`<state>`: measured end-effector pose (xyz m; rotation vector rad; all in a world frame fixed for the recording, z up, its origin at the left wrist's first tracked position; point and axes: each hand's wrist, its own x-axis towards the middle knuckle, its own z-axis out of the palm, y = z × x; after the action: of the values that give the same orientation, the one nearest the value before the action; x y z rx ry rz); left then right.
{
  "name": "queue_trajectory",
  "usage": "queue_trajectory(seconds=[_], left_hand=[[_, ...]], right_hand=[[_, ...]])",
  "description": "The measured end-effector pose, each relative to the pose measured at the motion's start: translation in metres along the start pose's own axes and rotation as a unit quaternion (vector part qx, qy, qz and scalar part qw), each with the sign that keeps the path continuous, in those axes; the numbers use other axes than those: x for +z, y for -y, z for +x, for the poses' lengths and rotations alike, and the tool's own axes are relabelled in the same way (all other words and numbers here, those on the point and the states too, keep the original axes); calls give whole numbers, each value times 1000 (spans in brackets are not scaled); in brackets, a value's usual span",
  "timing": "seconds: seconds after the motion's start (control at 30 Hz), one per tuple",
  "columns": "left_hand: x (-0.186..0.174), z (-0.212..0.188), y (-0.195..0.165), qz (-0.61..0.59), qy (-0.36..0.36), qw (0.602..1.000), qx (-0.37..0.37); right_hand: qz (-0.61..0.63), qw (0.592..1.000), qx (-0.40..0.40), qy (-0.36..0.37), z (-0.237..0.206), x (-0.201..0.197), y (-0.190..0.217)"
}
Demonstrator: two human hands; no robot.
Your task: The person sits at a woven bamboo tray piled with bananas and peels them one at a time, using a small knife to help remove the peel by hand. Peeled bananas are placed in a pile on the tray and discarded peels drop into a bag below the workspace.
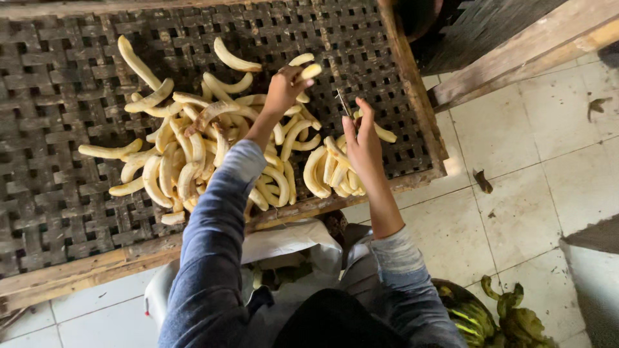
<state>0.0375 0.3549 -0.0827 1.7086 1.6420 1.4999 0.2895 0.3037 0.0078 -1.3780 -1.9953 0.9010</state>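
My left hand reaches over a woven drying rack and grips a peeled pale-yellow banana at its upper end. My right hand is raised beside it, holding a small knife with the blade pointing up. A big heap of peeled bananas lies on the rack under my left arm. A smaller bunch of peeled bananas rests just below my right hand near the rack's front edge.
The rack has a wooden frame along its right and front sides. A white bucket lined with plastic sits below my arms. Green banana peels lie on the tiled floor at lower right.
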Motion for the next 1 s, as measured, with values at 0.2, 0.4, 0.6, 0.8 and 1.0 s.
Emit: queue_trajectory(seconds=[0.2,0.4,0.6,0.8,1.0], left_hand=[[-19,-79,-77,-449,-75,846,-277],[-68,-138,-121,-466,-32,842,-271],[-99,-191,-105,-288,-25,933,-213],[-105,-212,-103,-280,-28,913,-297],[-114,-197,-111,-374,-149,876,-267]], right_hand=[[103,988,-112,-30,-12,26,20],[75,982,-171,40,-43,46,55],[81,969,-205,116,-66,61,81],[124,966,-161,160,-56,49,86],[283,951,80,98,-55,54,78]])
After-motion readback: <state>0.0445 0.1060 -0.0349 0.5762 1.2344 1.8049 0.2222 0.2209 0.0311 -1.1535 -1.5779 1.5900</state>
